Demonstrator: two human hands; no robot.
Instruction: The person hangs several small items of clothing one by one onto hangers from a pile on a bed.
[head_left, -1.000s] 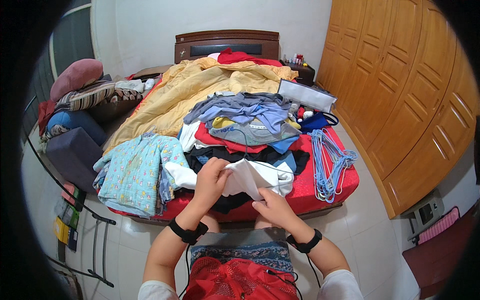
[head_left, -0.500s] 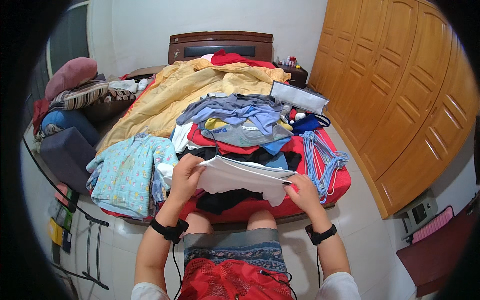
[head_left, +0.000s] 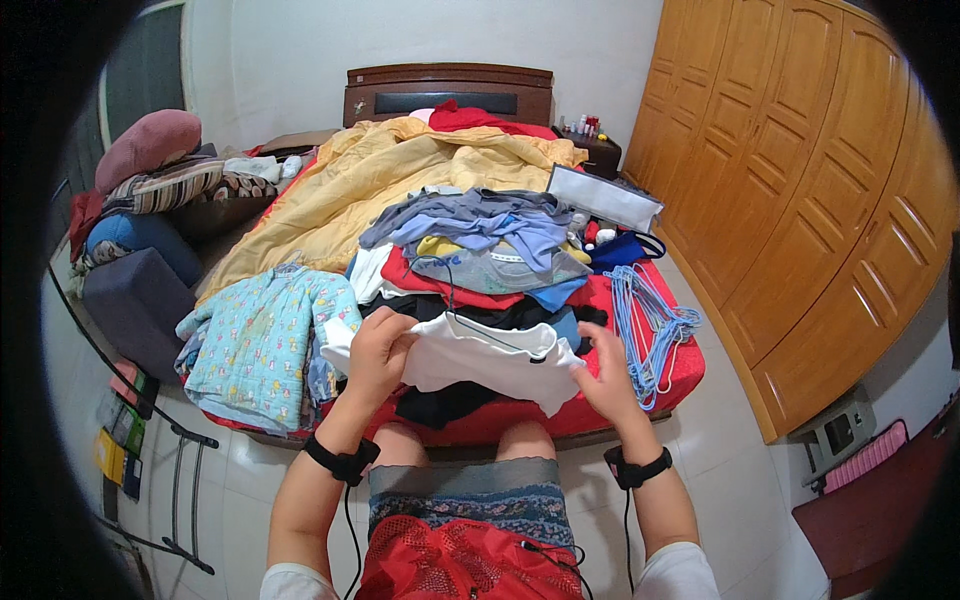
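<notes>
A white shirt (head_left: 480, 360) hangs spread between my hands at the near edge of the bed, a dark hanger hook (head_left: 450, 285) rising from its neckline. My left hand (head_left: 375, 358) is closed on the shirt's left shoulder. At the other shoulder, my right hand (head_left: 607, 375) has its thumb and fingers apart, the thumb against the cloth. Behind the shirt lies a heap of folded and loose clothes (head_left: 490, 240). A light blue patterned top (head_left: 265, 335) lies to the left, and a bundle of blue hangers (head_left: 640, 330) to the right.
A yellow quilt (head_left: 370, 165) covers the far part of the bed. Wooden wardrobes (head_left: 790, 170) line the right side. Cushions (head_left: 150, 150) are piled at the left, above a black metal rack (head_left: 185, 500). A white box (head_left: 605, 198) sits beyond the clothes.
The shirt's neckline has sagged from a taut line and its front now shows. My right hand's fingers have come apart from the pinch they held on the shirt's right end.
</notes>
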